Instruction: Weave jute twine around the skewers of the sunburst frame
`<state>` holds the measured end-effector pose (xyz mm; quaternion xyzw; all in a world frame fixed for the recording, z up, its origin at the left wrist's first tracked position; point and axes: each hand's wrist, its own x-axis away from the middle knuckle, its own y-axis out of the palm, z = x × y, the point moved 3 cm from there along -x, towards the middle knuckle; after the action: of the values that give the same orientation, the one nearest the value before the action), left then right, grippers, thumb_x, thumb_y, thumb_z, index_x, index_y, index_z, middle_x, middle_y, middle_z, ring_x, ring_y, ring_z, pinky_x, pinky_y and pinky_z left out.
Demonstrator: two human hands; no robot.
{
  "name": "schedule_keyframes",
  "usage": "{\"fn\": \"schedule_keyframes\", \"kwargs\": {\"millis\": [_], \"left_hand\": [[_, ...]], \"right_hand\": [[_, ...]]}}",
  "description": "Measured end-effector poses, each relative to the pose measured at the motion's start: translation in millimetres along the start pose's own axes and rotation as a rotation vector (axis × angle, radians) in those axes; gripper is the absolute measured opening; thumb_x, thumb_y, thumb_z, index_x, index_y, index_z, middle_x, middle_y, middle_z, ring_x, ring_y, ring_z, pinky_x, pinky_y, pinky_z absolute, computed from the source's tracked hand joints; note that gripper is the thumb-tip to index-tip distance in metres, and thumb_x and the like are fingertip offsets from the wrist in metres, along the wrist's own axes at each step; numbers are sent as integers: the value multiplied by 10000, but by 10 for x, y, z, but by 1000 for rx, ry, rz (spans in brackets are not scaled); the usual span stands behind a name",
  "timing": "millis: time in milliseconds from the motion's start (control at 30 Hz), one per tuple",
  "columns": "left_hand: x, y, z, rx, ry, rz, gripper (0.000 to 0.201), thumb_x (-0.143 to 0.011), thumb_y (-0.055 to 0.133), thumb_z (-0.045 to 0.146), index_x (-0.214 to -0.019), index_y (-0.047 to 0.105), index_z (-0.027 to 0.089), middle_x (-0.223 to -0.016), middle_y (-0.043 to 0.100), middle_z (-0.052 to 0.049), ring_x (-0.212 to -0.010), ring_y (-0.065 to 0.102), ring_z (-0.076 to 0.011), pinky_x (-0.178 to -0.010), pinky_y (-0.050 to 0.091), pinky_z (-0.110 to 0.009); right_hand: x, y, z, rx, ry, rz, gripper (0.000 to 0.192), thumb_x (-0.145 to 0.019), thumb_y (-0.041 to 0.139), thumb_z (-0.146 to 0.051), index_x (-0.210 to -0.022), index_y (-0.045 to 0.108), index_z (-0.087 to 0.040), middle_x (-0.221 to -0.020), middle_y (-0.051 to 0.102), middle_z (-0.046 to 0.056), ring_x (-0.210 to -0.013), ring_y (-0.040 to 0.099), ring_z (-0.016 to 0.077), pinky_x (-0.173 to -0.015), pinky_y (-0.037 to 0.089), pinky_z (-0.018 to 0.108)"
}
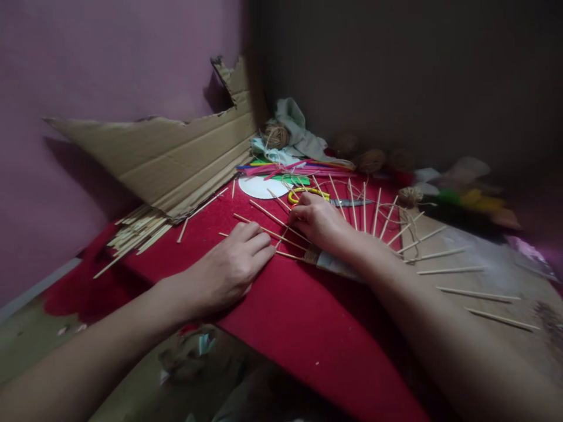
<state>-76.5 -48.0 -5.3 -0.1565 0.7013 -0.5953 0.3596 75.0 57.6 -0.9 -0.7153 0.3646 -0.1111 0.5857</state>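
Your left hand (240, 258) lies low over the red surface (281, 310), its fingers curled across one thin stick that shows on both sides of them; whether they grip it or merely rest on it, you cannot tell from here. Your right hand (319, 220) has thumb and fingers drawn together among the sticks, and what they pinch is too small to make out. The fan of sticks (377, 212) spreads from beneath your right hand and forearm, beyond its fingers and round to the right. A twine wrapping (311, 256) binds its near end, just below your right fingertips, beside a pale strip. Scissors (352, 203) with yellow handles lie just beyond those fingers, and a white disc (261, 187) sits farther beyond and to their left. Past your left fingers, loose sticks (141, 230) lie by the cardboard (185, 155).
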Motion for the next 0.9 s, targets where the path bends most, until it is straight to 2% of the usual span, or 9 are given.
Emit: {"fn": "schedule_keyframes", "kwargs": {"millis": [167,467,567,667,800,900], "left_hand": [[84,24,50,-48,-22,-3,295,-804,385,70,-1003,600,103,-947,583,-141,-850,432,-264,-723,379,-420],[54,10,67,-31,-43,-18,306,-791,392,64,-1005,610,74,-916,572,-147,-819,414,-262,-690,350,-414],[69,3,30,54,-90,14,297,-824,387,73,-1007,619,106,-916,573,-128,-825,427,-246,-707,350,-402],[84,-14,-36,188,-156,52,302,-867,386,86,-1052,614,155,-930,589,-92,-844,466,-215,-755,361,-386],[89,-30,-95,245,-182,118,263,-888,404,105,-1033,614,167,-903,627,-64,-834,503,-192,-771,367,-369],[86,-22,-97,223,-167,173,222,-890,425,106,-994,616,151,-839,627,-58,-783,500,-178,-758,371,-355]], "right_hand": [[2,-10,-15,7,-3,0,170,-798,535,-116,-715,669,-179,-811,503,62,-758,477,171,-663,386,307],[12,-59,-27,-37,1,18,174,-778,561,-61,-753,701,-162,-854,555,78,-804,521,178,-692,426,309],[21,-195,-20,-109,70,101,171,-758,590,-43,-786,706,-166,-901,576,69,-813,546,166,-715,439,303],[58,-394,-25,-164,150,204,178,-746,604,-32,-761,703,-180,-856,589,40,-756,557,145,-689,442,300],[169,-604,-51,-203,141,304,173,-765,594,-52,-728,684,-194,-797,598,17,-700,557,131,-638,441,292],[290,-655,-50,-200,145,334,164,-781,580,-62,-727,675,-184,-780,602,24,-686,560,131,-619,441,287]]}}
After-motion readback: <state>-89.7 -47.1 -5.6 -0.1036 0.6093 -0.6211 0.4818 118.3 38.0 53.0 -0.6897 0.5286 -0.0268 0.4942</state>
